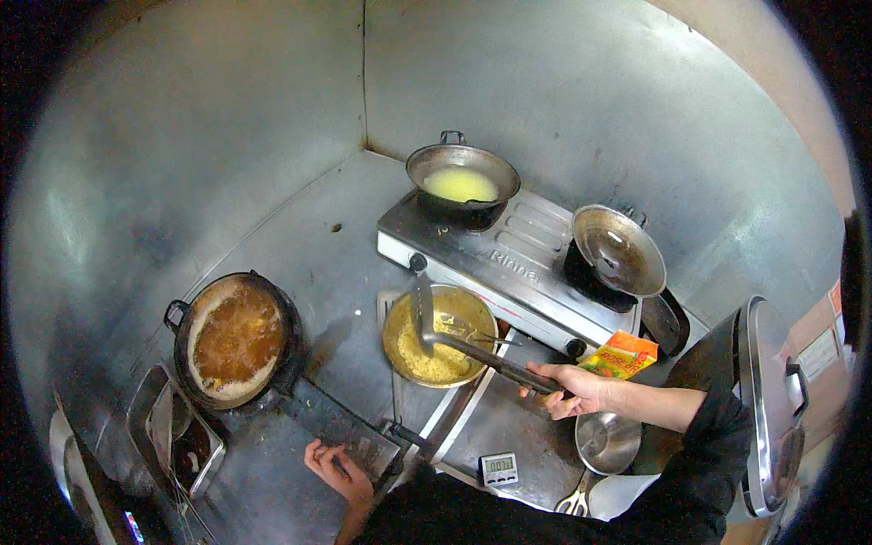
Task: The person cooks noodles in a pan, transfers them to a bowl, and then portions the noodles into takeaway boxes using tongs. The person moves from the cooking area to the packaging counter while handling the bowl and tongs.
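Note:
My right hand (569, 392) grips the handle of a black cooking turner (424, 306). Its blade hangs over a metal bowl (392, 340) holding a yellow, noodle-like mass (432, 354). A fork (497, 338) rests across the bowl's right rim. Low and to the left, my left hand (337, 470) is empty, with its fingers loosely curled and apart, beside the front of a single gas burner (340, 426). On that burner stands a black wok (178, 354) of bubbling brown oil (238, 334), with bits of food that I cannot make out.
A two-burner Rinnai stove (470, 252) carries a wok of yellowish liquid (460, 184) and a second wok (616, 252). Nearby are an orange pouch (623, 354), a digital timer (499, 470), a small metal pan (608, 443), scissors (575, 501), a metal tray (211, 470) and a lidded pot (770, 409).

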### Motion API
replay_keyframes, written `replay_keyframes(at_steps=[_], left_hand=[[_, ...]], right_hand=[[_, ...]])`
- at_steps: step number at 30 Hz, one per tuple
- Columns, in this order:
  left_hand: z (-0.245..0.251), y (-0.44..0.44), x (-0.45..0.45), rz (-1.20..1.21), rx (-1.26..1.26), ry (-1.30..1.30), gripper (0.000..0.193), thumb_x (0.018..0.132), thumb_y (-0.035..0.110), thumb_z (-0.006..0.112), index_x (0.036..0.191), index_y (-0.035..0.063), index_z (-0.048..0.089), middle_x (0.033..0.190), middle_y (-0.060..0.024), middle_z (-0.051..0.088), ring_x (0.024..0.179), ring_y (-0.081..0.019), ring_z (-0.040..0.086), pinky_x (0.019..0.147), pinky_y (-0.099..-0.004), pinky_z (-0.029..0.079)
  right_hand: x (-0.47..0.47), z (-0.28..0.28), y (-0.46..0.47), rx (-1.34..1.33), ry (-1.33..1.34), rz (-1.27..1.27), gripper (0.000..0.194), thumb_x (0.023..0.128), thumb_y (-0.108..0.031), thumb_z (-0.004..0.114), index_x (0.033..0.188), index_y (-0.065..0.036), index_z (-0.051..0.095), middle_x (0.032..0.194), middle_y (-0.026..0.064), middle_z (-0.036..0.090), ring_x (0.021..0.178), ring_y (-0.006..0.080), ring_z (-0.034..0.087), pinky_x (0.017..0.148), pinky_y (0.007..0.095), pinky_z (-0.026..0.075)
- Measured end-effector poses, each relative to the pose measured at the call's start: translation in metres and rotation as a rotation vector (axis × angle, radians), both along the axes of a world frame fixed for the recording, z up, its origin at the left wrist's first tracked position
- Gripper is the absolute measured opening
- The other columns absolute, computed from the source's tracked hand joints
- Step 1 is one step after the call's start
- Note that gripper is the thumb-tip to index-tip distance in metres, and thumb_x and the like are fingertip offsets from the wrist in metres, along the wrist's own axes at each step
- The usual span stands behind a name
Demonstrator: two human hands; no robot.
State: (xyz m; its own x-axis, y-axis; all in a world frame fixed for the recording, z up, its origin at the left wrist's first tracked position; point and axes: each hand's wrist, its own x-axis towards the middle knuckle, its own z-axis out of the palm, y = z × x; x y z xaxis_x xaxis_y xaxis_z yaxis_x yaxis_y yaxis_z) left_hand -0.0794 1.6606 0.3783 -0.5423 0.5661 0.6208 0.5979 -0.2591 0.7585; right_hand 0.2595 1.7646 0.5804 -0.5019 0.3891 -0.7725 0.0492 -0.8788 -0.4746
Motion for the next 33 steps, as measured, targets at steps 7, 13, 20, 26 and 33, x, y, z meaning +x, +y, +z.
replay_keyframes(at_steps=[7,13,20,26,33], left_hand=[[-0.023,-0.015,-0.001,0.082,-0.071,-0.041,0.025,0.075,-0.008,0.043,0.094,0.0039,0.052,0.121,-0.0174,0.038,0.096,-0.0264,0.044,0.085,-0.0387,0.036],[-0.042,-0.046,-0.033,0.248,-0.107,-0.006,0.023,0.075,-0.002,0.045,0.096,0.0005,0.051,0.125,-0.0204,0.034,0.105,-0.0310,0.042,0.088,-0.0416,0.036],[-0.038,-0.076,-0.028,0.419,-0.236,0.065,0.021,0.083,0.015,0.053,0.097,-0.0010,0.056,0.115,-0.0260,0.044,0.105,-0.0412,0.044,0.091,-0.0496,0.035],[-0.042,-0.073,-0.018,0.458,-0.222,0.126,0.022,0.081,0.011,0.049,0.099,-0.0006,0.056,0.117,-0.0257,0.043,0.104,-0.0403,0.044,0.091,-0.0479,0.035],[-0.053,-0.078,-0.017,0.416,-0.276,0.200,0.028,0.079,0.007,0.050,0.105,0.0013,0.055,0.119,-0.0256,0.042,0.105,-0.0411,0.044,0.090,-0.0477,0.036]], right_hand=[[-0.014,0.033,0.001,0.364,-0.114,0.070,0.053,0.096,-0.051,0.030,0.102,-0.005,0.057,0.050,-0.0046,0.031,0.037,0.0045,0.022,0.032,0.0211,0.017],[-0.012,0.085,0.056,1.140,-0.533,-0.041,0.040,0.094,-0.040,0.048,0.092,-0.003,0.063,0.054,0.0015,0.051,0.044,0.0085,0.045,0.042,0.0249,0.036],[0.016,0.115,0.208,1.797,-1.579,0.005,0.022,0.077,-0.017,0.062,0.086,0.004,0.064,0.076,0.0251,0.062,0.077,0.0416,0.063,0.066,0.0466,0.051],[0.039,0.084,0.291,1.591,-1.816,0.056,0.018,0.074,-0.014,0.063,0.082,0.003,0.062,0.086,0.0265,0.062,0.085,0.0420,0.062,0.071,0.0474,0.052],[0.064,0.065,0.324,1.476,-1.578,0.093,0.029,0.073,-0.025,0.073,0.075,0.002,0.064,0.068,0.0163,0.062,0.060,0.0283,0.061,0.053,0.0397,0.048]])
